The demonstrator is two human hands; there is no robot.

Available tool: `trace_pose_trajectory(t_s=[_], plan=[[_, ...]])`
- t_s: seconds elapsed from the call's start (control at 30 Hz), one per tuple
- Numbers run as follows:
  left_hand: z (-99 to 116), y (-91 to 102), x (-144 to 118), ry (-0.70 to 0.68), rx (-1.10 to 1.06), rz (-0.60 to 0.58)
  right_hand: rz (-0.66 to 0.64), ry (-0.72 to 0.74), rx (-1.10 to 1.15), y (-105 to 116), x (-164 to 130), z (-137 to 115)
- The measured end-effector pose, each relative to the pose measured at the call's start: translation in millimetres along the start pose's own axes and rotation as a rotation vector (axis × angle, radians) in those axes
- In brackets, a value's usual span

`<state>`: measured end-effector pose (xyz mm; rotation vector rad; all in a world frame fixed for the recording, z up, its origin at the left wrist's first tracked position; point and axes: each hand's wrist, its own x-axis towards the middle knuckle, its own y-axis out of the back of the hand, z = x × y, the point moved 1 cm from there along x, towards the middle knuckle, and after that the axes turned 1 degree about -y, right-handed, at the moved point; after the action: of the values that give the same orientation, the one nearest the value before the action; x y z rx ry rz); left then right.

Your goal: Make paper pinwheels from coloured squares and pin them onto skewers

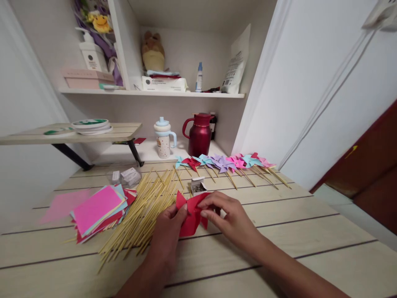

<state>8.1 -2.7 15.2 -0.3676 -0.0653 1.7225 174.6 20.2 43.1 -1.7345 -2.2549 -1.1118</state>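
Between my two hands is a red paper pinwheel [190, 223], its blades partly cut and folded, held just above the wooden table. My left hand [169, 225] pinches its left side between thumb and fingers. At the upper right of the paper, my right hand [225, 213] has thumb and fingertips closed on a blade. Right behind the paper stands a small open box of metal pins [198, 187]. A spread of thin wooden sticks [139, 223] lies to the left of my left hand. Farther left is a stack of coloured paper squares [99, 209], pink on top.
Several finished pinwheels on sticks [223, 163] lie along the back of the table [279, 248]. Behind them stand a red thermos jug [200, 134] and a pale cup with a blue lid [163, 140]. Small white boxes [130, 176] sit near a raised wooden stand [124, 129] at left.
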Motion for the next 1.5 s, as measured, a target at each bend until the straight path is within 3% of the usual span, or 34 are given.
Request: trace_pose_trajectory(t_s=[0.13,0.57,0.7,0.83,1.03,1.2,1.5], plan=[[-4.6,-1.1,1.9,0.013,-0.047,-0.059,-0.037,0.0,-0.004,-4.3,1.1,7.1],[-7.7,-5.1,0.5,-0.03,0.084,-0.094,0.072,0.12,-0.073,-8.2,-5.2,10.9],[-10.4,-7.1,-1.5,-0.039,0.111,-0.139,0.095,0.022,-0.035,-5.4,-3.4,11.3],[-11.9,-8.4,-1.2,-0.051,-0.016,-0.117,0.08,-0.081,0.034,-2.5,-1.3,10.3],[-9.6,-9.2,-0.5,-0.034,-0.001,-0.16,-0.077,-0.401,0.441,-8.5,-0.3,17.1],[-7.7,-9.1,-2.5,-0.053,0.131,-0.185,-0.062,-0.476,0.564,-9.0,1.1,19.4],[-7.9,-10.2,-2.5,-0.061,0.25,-0.112,-0.028,-0.562,0.692,-7.5,3.0,14.9]])
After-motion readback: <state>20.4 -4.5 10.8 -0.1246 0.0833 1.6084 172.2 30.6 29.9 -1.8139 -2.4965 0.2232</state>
